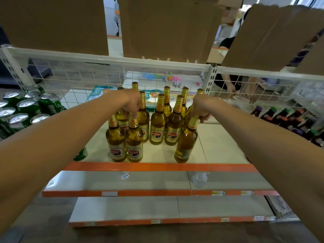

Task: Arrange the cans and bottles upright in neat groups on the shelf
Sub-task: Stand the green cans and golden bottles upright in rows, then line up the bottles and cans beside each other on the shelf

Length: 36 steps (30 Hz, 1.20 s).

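Store shelving with orange front edges stood before us, its white top shelf (219, 148) backed by wire mesh (87, 79). Golden beer bottles (158, 127) stood upright in a cluster at the middle of that shelf. Our left hand (130, 102) had its fingers (135, 114) curled round the neck of a front-row bottle (134, 142), which stood upright. Our right hand (201, 106) had its fingers (193, 113) wrapped round the neck of a tilted bottle (185, 142), its top leaning right, at the cluster's front right corner. Green cans (28, 106) stood to the left, dark bottles (287, 118) to the right.
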### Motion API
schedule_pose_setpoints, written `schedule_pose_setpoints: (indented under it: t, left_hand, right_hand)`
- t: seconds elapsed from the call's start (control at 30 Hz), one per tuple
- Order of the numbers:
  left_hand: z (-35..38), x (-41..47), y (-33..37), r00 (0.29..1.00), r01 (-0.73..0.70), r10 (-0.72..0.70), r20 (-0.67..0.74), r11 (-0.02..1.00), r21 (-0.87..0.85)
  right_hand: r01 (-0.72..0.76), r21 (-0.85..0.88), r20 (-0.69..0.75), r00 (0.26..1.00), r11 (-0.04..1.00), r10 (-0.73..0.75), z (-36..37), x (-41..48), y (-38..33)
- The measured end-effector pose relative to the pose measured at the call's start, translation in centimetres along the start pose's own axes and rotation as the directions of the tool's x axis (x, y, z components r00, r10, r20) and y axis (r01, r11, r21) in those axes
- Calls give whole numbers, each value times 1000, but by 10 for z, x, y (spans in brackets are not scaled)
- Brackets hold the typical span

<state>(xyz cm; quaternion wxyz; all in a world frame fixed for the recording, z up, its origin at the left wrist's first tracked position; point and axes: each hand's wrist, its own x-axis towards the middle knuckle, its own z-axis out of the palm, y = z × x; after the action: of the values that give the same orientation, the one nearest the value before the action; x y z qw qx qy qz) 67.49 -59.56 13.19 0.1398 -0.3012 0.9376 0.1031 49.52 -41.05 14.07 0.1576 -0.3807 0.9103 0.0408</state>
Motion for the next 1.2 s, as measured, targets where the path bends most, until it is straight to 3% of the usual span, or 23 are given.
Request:
schedule_pose_setpoints:
  t: [0.13, 0.27, 0.4, 0.53, 0.97, 1.2]
  left_hand:
    - [1, 3, 0, 997, -68, 67, -31, 997, -43]
    - [4, 10, 13, 988, -141, 139, -69, 990, -22]
    - [5, 17, 32, 981, -181, 180, -70, 983, -13]
    - [6, 24, 54, 973, -219, 217, -77, 976, -11]
    - [11, 42, 125, 950, -304, 299, -86, 951, -56]
    - [12, 43, 138, 951, -302, 298, -80, 952, -46]
  right_hand:
    - [119, -70, 64, 991, 990, -115, -5, 3, 6]
    - [202, -189, 27, 979, 961, -201, -6, 2, 15]
    - [151, -16, 61, 987, 988, -150, 1, 12, 24]
    - [116, 59, -15, 993, 992, -115, 11, 17, 29]
    - [267, -170, -3, 962, 949, -271, 5, 12, 43]
    - [279, -86, 55, 960, 956, -275, 3, 14, 46]
